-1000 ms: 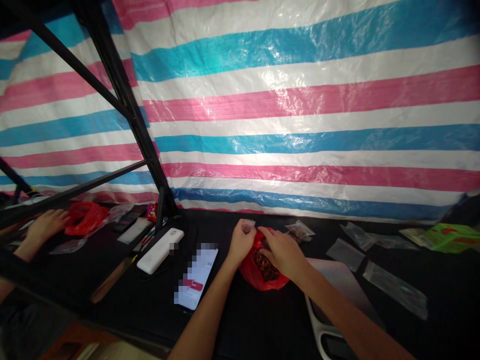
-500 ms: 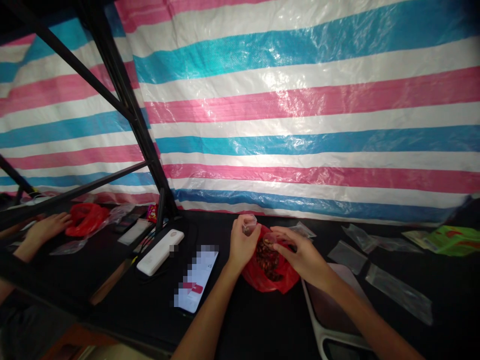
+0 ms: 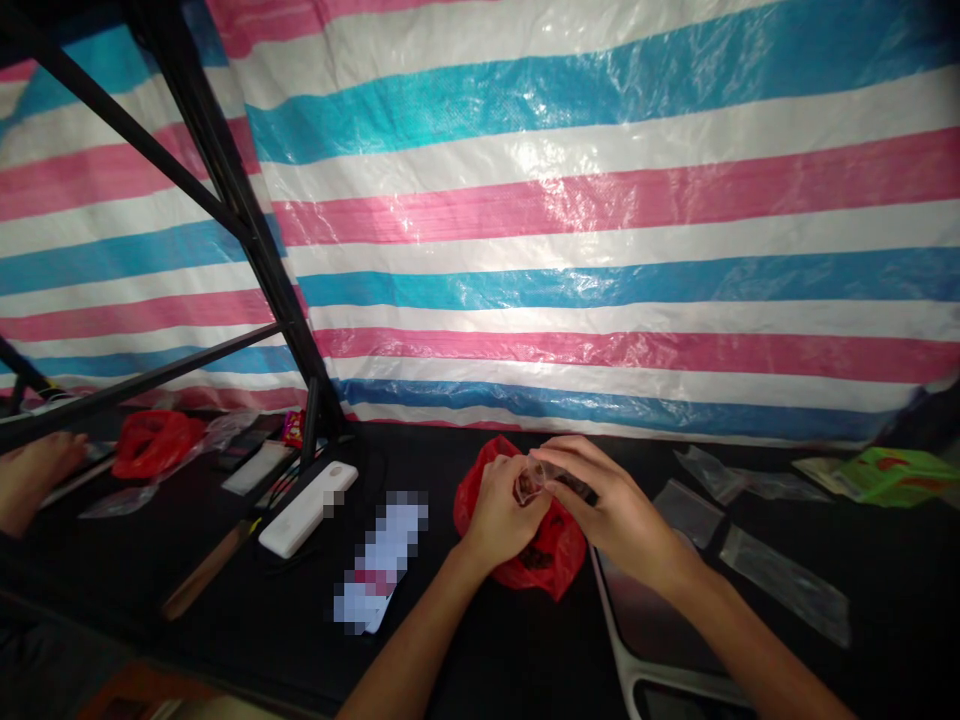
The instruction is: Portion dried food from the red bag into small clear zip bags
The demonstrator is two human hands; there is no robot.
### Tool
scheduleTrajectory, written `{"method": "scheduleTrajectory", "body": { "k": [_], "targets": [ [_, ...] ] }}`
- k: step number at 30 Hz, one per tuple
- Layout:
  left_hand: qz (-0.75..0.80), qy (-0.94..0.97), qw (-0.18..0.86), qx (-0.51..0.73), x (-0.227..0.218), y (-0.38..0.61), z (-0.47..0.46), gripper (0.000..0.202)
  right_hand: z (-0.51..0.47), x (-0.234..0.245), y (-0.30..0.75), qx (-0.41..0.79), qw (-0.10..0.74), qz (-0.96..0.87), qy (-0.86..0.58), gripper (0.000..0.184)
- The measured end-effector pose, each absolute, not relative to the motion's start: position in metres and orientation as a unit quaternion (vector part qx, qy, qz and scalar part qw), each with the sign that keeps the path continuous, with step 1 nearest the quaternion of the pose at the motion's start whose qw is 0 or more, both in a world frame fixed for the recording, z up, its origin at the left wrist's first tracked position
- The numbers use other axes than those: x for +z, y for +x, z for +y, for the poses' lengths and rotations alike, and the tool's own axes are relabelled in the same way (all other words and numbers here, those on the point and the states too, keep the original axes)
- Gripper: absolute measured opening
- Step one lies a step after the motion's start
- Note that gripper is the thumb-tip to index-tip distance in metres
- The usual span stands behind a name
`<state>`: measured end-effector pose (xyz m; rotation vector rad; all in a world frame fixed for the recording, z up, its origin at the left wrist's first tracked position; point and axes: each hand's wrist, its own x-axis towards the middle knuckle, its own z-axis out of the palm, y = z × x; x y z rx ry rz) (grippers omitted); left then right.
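Observation:
My left hand [image 3: 501, 515] is closed round a small clear plastic bag [image 3: 529, 482], its mouth spread open and brown bits showing inside. At that mouth my right hand [image 3: 619, 510] has its fingers bent together, pinching a small see-through piece whose kind I cannot make out. Both hands are above a red plastic bag [image 3: 566, 555] that lies open on the black table. Dark reddish-brown dried pieces [image 3: 535, 557] sit in the red bag, partly covered by my hands. Under my right forearm is a flat scale [image 3: 652, 620] with a pale rim.
Left of my arm are a phone [image 3: 382, 560] and a white power bank [image 3: 307, 510]. Clear bags [image 3: 787, 580] and a green packet [image 3: 892, 475] lie right. Beyond a black frame post [image 3: 277, 280], a co-worker's hand [image 3: 41, 475] is near another red bag [image 3: 157, 443].
My right hand has moved from over the red bag up to the clear bag in my left hand. Brown bits now show in the clear bag. The co-worker's hand has shifted left.

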<state>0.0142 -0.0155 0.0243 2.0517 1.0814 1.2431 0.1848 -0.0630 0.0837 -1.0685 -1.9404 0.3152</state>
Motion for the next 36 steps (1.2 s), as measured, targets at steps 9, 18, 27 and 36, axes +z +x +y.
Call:
{"method": "scheduleTrajectory", "body": {
  "k": [9, 18, 27, 36],
  "targets": [
    [0.393, 0.725, 0.309, 0.475, 0.020, 0.017, -0.013, 0.014, -0.065, 0.089, 0.179, 0.032, 0.393, -0.830, -0.394, 0.046],
    [0.397, 0.705, 0.336, 0.481, 0.022, 0.015, -0.011, 0.015, -0.064, 0.091, 0.177, 0.028, 0.429, -0.807, -0.405, 0.036],
    [0.370, 0.696, 0.365, 0.495, 0.024, 0.015, -0.009, 0.022, -0.060, 0.086, 0.178, 0.072, 0.448, -0.772, -0.444, 0.033],
    [0.367, 0.690, 0.371, 0.502, 0.021, 0.018, -0.012, 0.016, -0.056, 0.079, 0.182, -0.010, 0.403, -0.837, -0.369, 0.044]
  ]
}}
